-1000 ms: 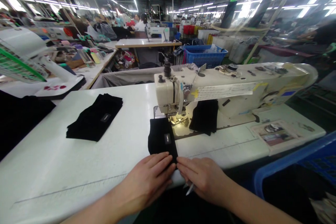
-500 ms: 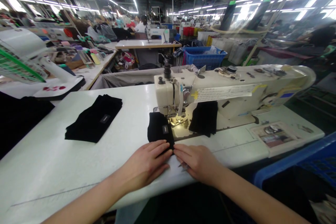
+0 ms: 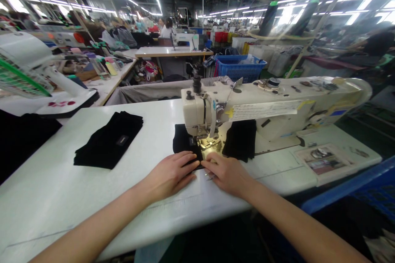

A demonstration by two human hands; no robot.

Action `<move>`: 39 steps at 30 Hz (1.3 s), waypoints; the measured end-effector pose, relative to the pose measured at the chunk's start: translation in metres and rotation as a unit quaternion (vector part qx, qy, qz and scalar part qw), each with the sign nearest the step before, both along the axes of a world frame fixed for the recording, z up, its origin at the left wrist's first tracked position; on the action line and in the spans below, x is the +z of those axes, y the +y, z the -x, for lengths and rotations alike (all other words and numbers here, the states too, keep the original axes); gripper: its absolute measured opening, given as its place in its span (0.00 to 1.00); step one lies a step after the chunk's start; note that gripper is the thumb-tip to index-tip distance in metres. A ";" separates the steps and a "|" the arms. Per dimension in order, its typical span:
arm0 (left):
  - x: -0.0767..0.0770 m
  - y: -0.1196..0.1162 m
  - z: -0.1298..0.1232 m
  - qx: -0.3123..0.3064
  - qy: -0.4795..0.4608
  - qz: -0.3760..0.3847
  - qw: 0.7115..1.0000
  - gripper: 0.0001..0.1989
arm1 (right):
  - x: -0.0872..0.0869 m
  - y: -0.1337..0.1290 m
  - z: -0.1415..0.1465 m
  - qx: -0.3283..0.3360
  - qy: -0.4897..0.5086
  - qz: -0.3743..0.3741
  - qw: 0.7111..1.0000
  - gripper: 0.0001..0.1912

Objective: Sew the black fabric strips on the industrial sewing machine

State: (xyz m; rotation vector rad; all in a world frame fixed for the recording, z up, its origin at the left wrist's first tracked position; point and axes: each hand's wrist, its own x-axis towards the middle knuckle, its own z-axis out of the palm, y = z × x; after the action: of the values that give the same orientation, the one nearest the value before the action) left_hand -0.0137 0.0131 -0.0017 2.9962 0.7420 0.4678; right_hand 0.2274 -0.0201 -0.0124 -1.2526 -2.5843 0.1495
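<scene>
A black fabric piece (image 3: 182, 139) with a small dark label lies at the needle end of a cream sewing machine (image 3: 262, 102), its right edge beside the lit presser foot. My left hand (image 3: 173, 172) rests flat on its near end, fingers stretched out. At the near right corner, my right hand (image 3: 226, 172) pinches the edge with thumb and fingers. A small pointed metal tool (image 3: 210, 176) pokes out beneath the right fingers; its kind is mostly hidden. More black fabric (image 3: 242, 141) lies under the machine arm.
A stack of black labelled pieces (image 3: 109, 141) sits left on the white table (image 3: 148, 131). Farther left are dark cloth (image 3: 24, 144) and a fan (image 3: 27, 65). A blue crate (image 3: 348, 189) stands at the right front. People work in the background.
Both hands have moved forward, sliding the black fabric piece farther toward the needle area. Its label now sits partly beside the machine head.
</scene>
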 end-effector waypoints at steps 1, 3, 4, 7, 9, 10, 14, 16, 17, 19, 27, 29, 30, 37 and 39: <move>0.000 0.003 0.000 0.001 -0.002 0.000 1.000 0.17 | 0.000 0.002 0.000 -0.001 0.001 -0.001 1.000 0.12; 0.000 0.009 0.000 -0.001 -0.008 -0.001 1.000 0.17 | 0.000 0.007 0.001 -0.005 0.003 -0.001 1.000 0.12; 0.001 0.011 0.000 -0.002 -0.009 -0.002 1.000 0.17 | 0.001 0.009 0.002 -0.007 0.003 0.000 1.000 0.12; 0.002 0.019 -0.001 0.001 -0.006 -0.006 1.000 0.17 | 0.001 0.015 0.004 -0.014 -0.001 0.004 1.000 0.13; 0.002 0.025 -0.001 0.005 -0.003 -0.008 1.000 0.18 | 0.001 0.019 0.005 -0.022 -0.002 0.003 1.000 0.13; 0.001 0.027 -0.001 0.007 -0.003 -0.008 1.000 0.18 | 0.001 0.021 0.006 -0.026 -0.003 0.002 1.000 0.13; 0.000 0.038 0.000 0.012 -0.001 -0.007 1.000 0.18 | -0.001 0.027 0.008 -0.040 -0.009 -0.016 0.999 0.13; 0.000 0.043 0.000 0.016 0.003 -0.003 1.000 0.18 | -0.002 0.028 0.009 -0.044 -0.008 -0.027 0.999 0.13; 0.000 0.046 0.000 0.017 0.005 -0.001 1.000 0.18 | -0.003 0.028 0.009 -0.044 -0.006 -0.030 0.999 0.12; 0.001 0.050 0.000 0.019 0.007 0.001 1.000 0.18 | -0.004 0.027 0.009 -0.045 -0.002 -0.033 0.998 0.12; 0.003 0.055 -0.003 0.024 -0.008 -0.003 1.000 0.18 | -0.007 0.021 0.005 -0.057 -0.002 -0.027 0.998 0.12; 0.002 0.055 -0.003 0.026 -0.012 -0.003 1.000 0.18 | -0.007 0.021 0.005 -0.061 -0.002 -0.025 0.998 0.12; 0.002 0.055 -0.003 0.027 -0.011 -0.002 1.000 0.18 | -0.008 0.020 0.005 -0.061 -0.001 -0.025 0.998 0.12; 0.001 0.056 -0.002 0.036 -0.010 -0.005 0.999 0.17 | -0.009 0.021 0.005 -0.062 0.003 -0.023 0.998 0.12; 0.001 0.056 -0.002 0.037 -0.011 -0.007 0.999 0.17 | -0.009 0.021 0.005 -0.063 0.004 -0.025 0.998 0.12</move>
State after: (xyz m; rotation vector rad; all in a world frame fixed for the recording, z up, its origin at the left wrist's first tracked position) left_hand -0.0112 0.0693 -0.0005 2.9795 0.8532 0.5109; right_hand 0.2225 0.0007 -0.0210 -1.3878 -2.4777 0.0661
